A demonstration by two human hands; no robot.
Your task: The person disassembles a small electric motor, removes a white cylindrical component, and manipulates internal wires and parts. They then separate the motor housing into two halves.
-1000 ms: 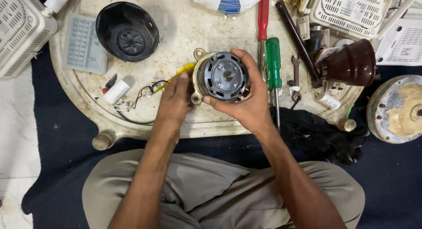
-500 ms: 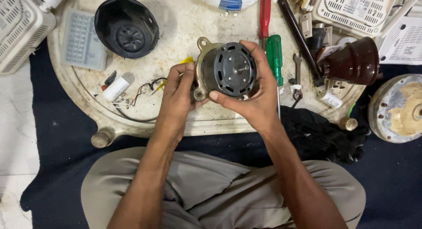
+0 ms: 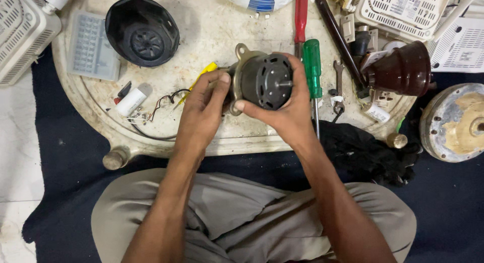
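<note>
Both hands hold the small electric motor (image 3: pixel 264 81) just above the counter's near edge: the left hand (image 3: pixel 201 109) pinches its metal flange, the right hand (image 3: pixel 285 109) cups the dark housing. It looks heavy, rigid and smooth; the flange and body seem the safest places to hold, not the thin shaft.

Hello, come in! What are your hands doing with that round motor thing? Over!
Both hands on the motor: left hand at its side, right hand cupping it. Shaft points toward the camera. Green screwdriver close beside, nothing blocking.
</note>
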